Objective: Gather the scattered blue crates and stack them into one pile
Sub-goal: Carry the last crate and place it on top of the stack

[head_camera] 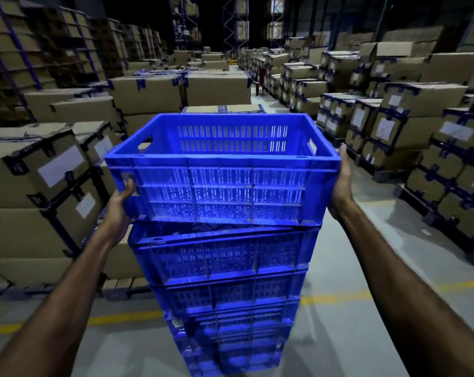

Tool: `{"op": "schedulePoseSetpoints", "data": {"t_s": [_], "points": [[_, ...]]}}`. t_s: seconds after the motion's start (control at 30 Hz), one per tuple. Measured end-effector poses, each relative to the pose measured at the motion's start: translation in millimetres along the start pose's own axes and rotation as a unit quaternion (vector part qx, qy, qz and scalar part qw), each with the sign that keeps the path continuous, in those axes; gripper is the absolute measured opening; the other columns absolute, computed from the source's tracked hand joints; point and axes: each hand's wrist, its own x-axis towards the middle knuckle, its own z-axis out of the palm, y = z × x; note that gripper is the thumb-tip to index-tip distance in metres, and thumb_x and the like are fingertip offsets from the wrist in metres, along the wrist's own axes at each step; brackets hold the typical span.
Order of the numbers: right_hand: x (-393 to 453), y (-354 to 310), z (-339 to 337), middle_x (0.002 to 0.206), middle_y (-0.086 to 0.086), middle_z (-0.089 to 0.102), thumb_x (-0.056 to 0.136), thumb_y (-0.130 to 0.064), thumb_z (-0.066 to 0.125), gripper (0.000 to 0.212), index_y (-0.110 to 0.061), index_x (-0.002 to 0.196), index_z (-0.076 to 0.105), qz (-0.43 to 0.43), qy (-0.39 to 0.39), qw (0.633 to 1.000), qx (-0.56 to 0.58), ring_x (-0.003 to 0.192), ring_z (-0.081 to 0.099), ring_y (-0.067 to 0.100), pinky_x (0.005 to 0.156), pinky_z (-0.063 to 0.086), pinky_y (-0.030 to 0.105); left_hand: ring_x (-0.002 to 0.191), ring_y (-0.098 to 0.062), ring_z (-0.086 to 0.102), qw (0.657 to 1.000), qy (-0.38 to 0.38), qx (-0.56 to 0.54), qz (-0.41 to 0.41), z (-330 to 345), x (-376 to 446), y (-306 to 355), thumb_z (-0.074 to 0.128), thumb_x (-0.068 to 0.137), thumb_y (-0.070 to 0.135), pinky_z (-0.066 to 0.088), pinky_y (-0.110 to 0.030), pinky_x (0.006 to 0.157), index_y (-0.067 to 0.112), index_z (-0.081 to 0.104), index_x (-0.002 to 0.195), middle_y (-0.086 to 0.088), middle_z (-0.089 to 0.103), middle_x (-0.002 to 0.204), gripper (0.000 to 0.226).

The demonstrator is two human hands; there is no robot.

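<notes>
A blue crate (pixel 222 170) is held at the centre of the view, directly above a pile (pixel 227 281) of blue crates that stands on the floor (pixel 352 336). The crate is gripped at both short ends. The left hand (pixel 120 205) is closed on the left end at 9 o'clock, its fingers (pixel 129 186) hooked into the handle slot. The right hand (pixel 342 183) is pressed flat against the right end at 3 o'clock; its fingers are hidden behind the crate wall, so their curl cannot be told.

The crate is tilted: its left base corner appears to touch the pile's top rim, while its right side is raised and a dark wedge of gap is seen beneath it. It is also set slightly to the right of the pile. The crate is judged not yet seated.

For sound placement, the crate is to be levelled, squared over the top rim and lowered evenly on both ends. Fingers are to be kept clear of the meeting rims. The pile is tall and narrow, so side thrust is to be avoided. Cartons (pixel 40 170) stand close at 9 o'clock and further stacks at 3 o'clock; no other loose crates are seen.
</notes>
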Motion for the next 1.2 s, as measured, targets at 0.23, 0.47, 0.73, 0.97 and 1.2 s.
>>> {"op": "schedulePoseSetpoints", "data": {"t_s": [0.23,0.47,0.73,0.97,1.2], "points": [[-40.5,60.0,-34.5,0.134,-0.009,0.068,0.102,-0.052,0.052,0.042,-0.031,0.136,0.064,-0.158,0.068,0.965,-0.199,0.123,0.064,0.012,0.099,0.053,0.04,0.106,-0.023,0.07,0.99,0.099,0.092,0.042,-3.3,-41.3,-27.6,0.069,0.098,0.023,0.055,-0.056,0.097,0.028,0.067,0.111,0.0,0.073,0.113,0.014],[-57.5,120.0,-65.6,0.134,-0.009,0.064,0.102,-0.019,0.061,0.042,-0.024,0.143,0.059,-0.132,0.105,0.919,-0.357,0.113,0.059,0.007,0.099,0.052,0.052,0.099,-0.003,0.066,0.991,0.1,0.087,0.035,-1.9,-62.5,-35.3,0.069,0.092,-0.003,0.054,-0.036,0.092,0.026,0.057,0.122,0.016,0.067,0.111,0.044],[-47.8,113.0,-69.5,0.133,0.002,0.068,0.103,-0.018,0.056,0.035,-0.016,0.137,0.065,-0.12,0.114,0.908,-0.385,0.118,0.064,0.023,0.094,0.055,0.044,0.113,-0.016,0.064,0.99,0.064,0.125,0.016,-10.9,-71.7,-46.1,0.077,0.081,-0.008,0.055,-0.03,0.083,0.019,0.053,0.144,0.005,0.065,0.132,0.074],[-44.1,113.1,-71.2,0.129,0.006,0.07,0.104,-0.018,0.055,0.032,-0.009,0.133,0.067,-0.118,0.117,0.903,-0.397,0.113,0.063,0.021,0.093,0.052,0.039,0.116,-0.003,0.061,0.992,0.049,0.112,0.029,-12.2,-82.7,-50.1,0.075,0.081,-0.011,0.056,-0.03,0.086,0.029,0.051,0.142,0.018,0.062,0.13,0.077],[-41.0,112.9,-74.2,0.125,0.011,0.071,0.105,-0.017,0.054,0.031,-0.004,0.13,0.067,-0.112,0.115,0.905,-0.394,0.113,0.065,0.027,0.091,0.051,0.038,0.116,0.012,0.058,0.988,0.071,0.128,0.047,-6.5,-102.2,-53.4,0.073,0.08,-0.017,0.057,-0.029,0.09,0.033,0.051,0.142,0.03,0.064,0.127,0.082]]}}
